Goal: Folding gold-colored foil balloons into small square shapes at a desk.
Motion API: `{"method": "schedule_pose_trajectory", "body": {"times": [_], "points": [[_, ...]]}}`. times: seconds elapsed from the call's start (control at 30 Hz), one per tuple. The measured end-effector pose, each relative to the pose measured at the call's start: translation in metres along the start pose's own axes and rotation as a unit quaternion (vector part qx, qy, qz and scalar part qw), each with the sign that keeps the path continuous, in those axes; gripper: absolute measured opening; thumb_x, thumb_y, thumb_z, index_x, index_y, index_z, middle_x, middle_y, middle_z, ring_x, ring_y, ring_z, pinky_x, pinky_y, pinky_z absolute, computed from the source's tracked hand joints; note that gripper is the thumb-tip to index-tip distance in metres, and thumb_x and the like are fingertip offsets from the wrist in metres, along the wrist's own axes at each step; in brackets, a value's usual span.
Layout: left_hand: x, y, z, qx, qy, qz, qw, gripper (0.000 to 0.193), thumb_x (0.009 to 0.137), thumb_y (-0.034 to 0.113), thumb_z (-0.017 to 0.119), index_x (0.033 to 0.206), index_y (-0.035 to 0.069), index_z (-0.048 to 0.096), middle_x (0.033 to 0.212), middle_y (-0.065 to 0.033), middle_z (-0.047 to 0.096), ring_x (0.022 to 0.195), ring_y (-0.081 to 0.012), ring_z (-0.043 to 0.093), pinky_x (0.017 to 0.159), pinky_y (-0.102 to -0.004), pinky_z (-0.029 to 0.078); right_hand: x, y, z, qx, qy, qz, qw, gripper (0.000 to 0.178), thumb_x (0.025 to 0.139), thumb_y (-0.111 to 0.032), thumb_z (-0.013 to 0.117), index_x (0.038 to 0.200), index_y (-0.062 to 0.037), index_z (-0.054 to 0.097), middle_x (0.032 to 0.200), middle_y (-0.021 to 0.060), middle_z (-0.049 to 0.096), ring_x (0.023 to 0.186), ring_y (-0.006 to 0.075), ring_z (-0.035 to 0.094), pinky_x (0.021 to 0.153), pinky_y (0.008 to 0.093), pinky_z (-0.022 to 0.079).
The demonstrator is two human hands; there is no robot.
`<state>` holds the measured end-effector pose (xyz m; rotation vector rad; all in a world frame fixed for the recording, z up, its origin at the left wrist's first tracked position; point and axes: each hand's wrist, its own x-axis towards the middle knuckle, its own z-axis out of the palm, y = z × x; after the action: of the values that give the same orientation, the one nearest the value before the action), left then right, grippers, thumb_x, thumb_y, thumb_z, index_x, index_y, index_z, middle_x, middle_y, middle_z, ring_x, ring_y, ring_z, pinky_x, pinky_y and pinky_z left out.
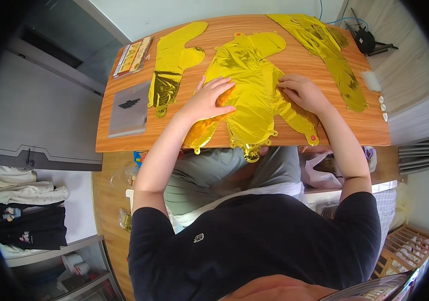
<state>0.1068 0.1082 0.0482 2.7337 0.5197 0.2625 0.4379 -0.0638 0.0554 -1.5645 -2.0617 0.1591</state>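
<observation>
A flat, shiny gold foil balloon (249, 103) with several lobes lies in front of me, its near tips reaching over the table's front edge. My left hand (207, 102) rests on its left side with the fingers spread and the thumb pointing right. On the other side my right hand (302, 94) has its fingers curled together at the balloon's right edge, seeming to pinch the foil; the fingertips are partly hidden. Another flat gold foil balloon (171, 62) lies to the left, and more gold foil (332, 52) stretches across the far right.
The wooden table (124, 110) holds a clear plastic sleeve (129, 111) with small black pieces at the left and printed packets (134, 56) behind it. A black router (366, 41) stands at the back right. Small white discs (382, 107) sit along the right edge.
</observation>
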Motion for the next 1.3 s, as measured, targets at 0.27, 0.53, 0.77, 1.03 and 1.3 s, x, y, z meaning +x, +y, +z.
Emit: {"method": "schedule_pose_trajectory", "body": {"times": [0.27,0.53,0.77,1.03,1.3], "points": [[0.001,0.001,-0.001,-0.005,-0.003,0.000,1.000,0.081,0.087,0.054,0.075,0.153,0.015,0.049,0.162,-0.0113,0.042,0.152,-0.0298,0.035,0.126,-0.0603,0.011,-0.001,-0.002,-0.001,0.013,-0.004,0.011,1.000,0.022,0.092,-0.006,0.067,0.113,-0.0016,0.073,0.125,0.0160,0.068,0.117,0.0362,0.064,0.101,0.0417,0.051],[0.008,-0.002,-0.002,0.005,-0.007,0.016,1.000,0.082,0.087,0.058,0.074,0.152,0.015,0.050,0.162,-0.0115,0.043,0.152,-0.0309,0.035,0.125,-0.0608,0.012,0.001,0.002,0.002,0.005,0.008,-0.003,1.000,0.021,0.093,-0.009,0.067,0.111,-0.0029,0.073,0.122,0.0129,0.069,0.114,0.0338,0.065,0.098,0.0418,0.053],[0.011,-0.002,-0.004,0.010,-0.013,0.019,1.000,0.083,0.085,0.061,0.074,0.152,0.016,0.052,0.161,-0.0113,0.045,0.152,-0.0304,0.036,0.125,-0.0616,0.013,0.000,-0.002,0.000,0.008,0.008,0.004,1.000,0.021,0.093,-0.010,0.067,0.111,-0.0033,0.074,0.123,0.0131,0.069,0.115,0.0344,0.065,0.098,0.0423,0.053],[0.009,0.004,-0.004,0.029,-0.009,-0.003,1.000,0.080,0.086,0.057,0.075,0.151,0.015,0.052,0.161,-0.0110,0.045,0.152,-0.0303,0.036,0.126,-0.0596,0.011,-0.001,0.002,0.002,0.009,0.014,0.001,1.000,0.020,0.093,-0.010,0.068,0.111,-0.0034,0.074,0.123,0.0131,0.069,0.114,0.0344,0.065,0.098,0.0423,0.053],[0.010,0.003,-0.003,-0.059,0.014,-0.007,0.998,0.094,0.086,0.046,0.080,0.161,0.012,0.034,0.161,-0.0161,0.043,0.152,-0.0311,0.036,0.126,-0.0562,0.017,-0.003,0.002,0.000,0.001,0.018,0.002,1.000,0.020,0.093,-0.010,0.068,0.111,-0.0035,0.073,0.122,0.0125,0.070,0.114,0.0338,0.066,0.098,0.0422,0.053]]}}
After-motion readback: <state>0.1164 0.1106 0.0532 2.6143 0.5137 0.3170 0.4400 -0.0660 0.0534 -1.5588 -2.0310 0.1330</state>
